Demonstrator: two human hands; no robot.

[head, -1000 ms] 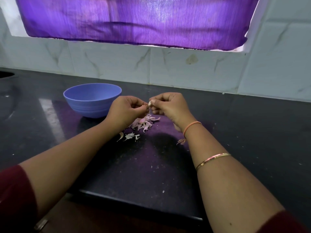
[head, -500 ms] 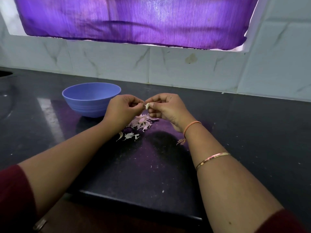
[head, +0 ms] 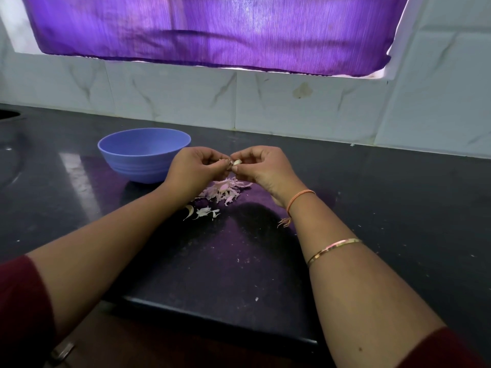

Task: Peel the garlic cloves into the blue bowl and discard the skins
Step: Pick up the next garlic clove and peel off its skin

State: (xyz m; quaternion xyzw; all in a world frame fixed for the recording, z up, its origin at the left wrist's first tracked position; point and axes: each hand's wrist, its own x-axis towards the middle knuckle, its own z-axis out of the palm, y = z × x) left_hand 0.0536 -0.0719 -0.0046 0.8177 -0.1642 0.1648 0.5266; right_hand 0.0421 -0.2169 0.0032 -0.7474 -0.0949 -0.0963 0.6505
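A pale garlic clove [head: 237, 162] is pinched between the thumb and fingers of my right hand [head: 261, 166]. My left hand [head: 196, 168] meets it from the left, its fingertips pinching at the clove's skin. Both hands hover just above a heap of pinkish skins [head: 224, 191] on the black counter. The blue bowl [head: 143, 154] stands to the left of my left hand; its inside is not visible from here. A few more loose skin pieces [head: 202, 211] lie nearer to me.
The black counter [head: 239, 261] ends in a front edge close to me. A white tiled wall [head: 305, 107] runs behind it, with a purple curtain [head: 212, 30] over the window. A dark round opening [head: 8, 114] shows at the far left.
My hands drew slightly apart half a second ago and have now closed together again on the clove. The bowl and the skins have stayed where they were.
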